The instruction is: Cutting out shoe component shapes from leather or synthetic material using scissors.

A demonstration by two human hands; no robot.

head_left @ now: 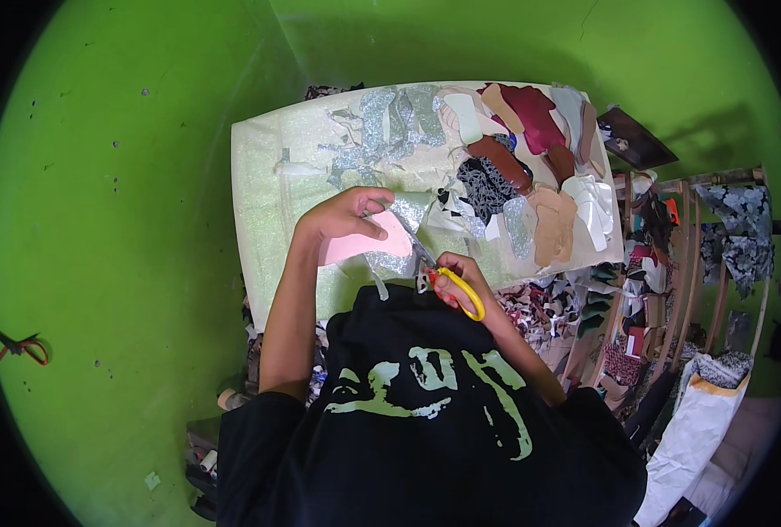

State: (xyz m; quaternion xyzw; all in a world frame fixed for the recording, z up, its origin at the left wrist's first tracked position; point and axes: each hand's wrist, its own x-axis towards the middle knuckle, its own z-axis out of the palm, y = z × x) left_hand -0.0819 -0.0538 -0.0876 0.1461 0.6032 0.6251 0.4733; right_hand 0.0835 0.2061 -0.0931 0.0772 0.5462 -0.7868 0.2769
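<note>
My left hand [347, 217] grips a flat pink pattern piece [389, 234] together with a sheet of silver glitter fabric [411, 208] that shows around it. In my right hand [459, 270] is a pair of scissors [473, 301] with yellow and red handles, fingers wrapped round the grips. Its blades point up and to the left, against the fabric along the right edge of the pink piece. How far apart the blades are is hard to make out. A narrow strip of glitter fabric hangs below the pink piece. Both hands are above the near part of a pale table [263, 193].
Silver glitter offcuts [377, 123] lie at the table's far middle. Cut pieces in dark red [531, 114], brown, tan [551, 224], white and black-grey crowd the right side. A wooden rack [685, 272] with fabric stands at right; scraps [540, 307] lie below the table's near edge.
</note>
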